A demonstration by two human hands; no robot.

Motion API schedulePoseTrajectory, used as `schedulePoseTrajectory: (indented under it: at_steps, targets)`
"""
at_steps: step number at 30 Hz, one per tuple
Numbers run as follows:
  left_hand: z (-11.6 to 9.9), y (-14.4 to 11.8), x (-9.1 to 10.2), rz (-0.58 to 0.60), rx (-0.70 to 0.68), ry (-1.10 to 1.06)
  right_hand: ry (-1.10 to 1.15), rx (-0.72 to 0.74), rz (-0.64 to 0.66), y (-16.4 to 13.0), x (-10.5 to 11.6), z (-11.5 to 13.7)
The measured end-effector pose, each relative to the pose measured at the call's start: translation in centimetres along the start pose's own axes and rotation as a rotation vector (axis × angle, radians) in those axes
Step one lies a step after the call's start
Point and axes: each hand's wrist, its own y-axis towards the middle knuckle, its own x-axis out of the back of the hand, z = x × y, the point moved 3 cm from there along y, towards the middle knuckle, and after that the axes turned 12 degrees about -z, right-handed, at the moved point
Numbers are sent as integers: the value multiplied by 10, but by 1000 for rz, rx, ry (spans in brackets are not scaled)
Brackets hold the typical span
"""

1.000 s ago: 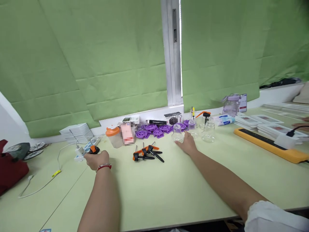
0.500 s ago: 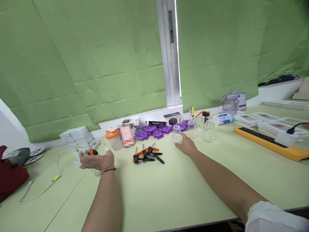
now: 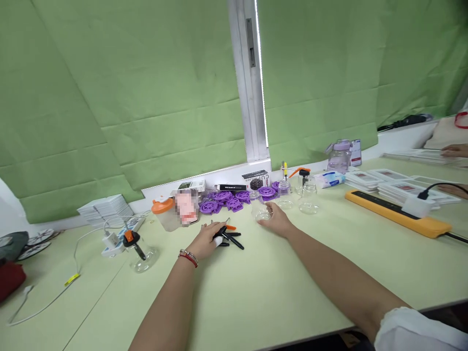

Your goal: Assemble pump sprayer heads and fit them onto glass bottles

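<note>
My right hand [image 3: 277,222] has its thumb and fingers around the lower side of a clear glass jar [image 3: 259,211], which leans a little to the left at table height. My left hand [image 3: 205,240] is over a small pile of black-and-orange fittings [image 3: 234,238] with thin metal rods. Its thumb and fingers close on one of them, partly hidden by the hand. To the left stands another glass jar [image 3: 148,258], with a black-and-orange fitting [image 3: 130,238] with a rod in its mouth. More clear jars [image 3: 309,201] stand right of my right hand.
Behind are purple plastic parts [image 3: 234,202], an orange-lidded cup [image 3: 164,217] and small boxes [image 3: 230,187]. A yellow power strip [image 3: 395,214] and white frames [image 3: 398,187] lie right. Another person's hand [image 3: 455,150] shows at the right edge. A white cable [image 3: 47,309] runs left.
My left hand has left the fitting at the left jar and moved right onto the pile. The jar in my right hand has tipped from upright. Another person's hand has come into view.
</note>
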Motion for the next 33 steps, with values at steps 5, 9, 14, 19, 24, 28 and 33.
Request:
schedulePoseTrajectory:
  at_steps: [5, 9, 14, 19, 24, 28, 33]
  targets:
    - [-7, 0, 2, 37, 28, 44, 159, -28, 103, -6, -6, 5]
    - [-9, 0, 2, 14, 45, 32, 278, -94, 184, -11, -10, 7]
    - [-13, -1, -1, 31, 99, 81, 389, -124, 226, -10, -11, 4]
    - [-17, 0, -5, -26, 60, 129, 483, -157, 253, -12, -7, 7]
    - [-17, 1, -8, -91, 38, 147, 579, -221, 276, -14, -1, 13]
    - [-12, 0, -5, -199, 122, 27, 657, -233, 302, -13, 5, 14]
    - [-6, 2, 0, -357, 73, -49, 719, -279, 311, -12, 12, 14]
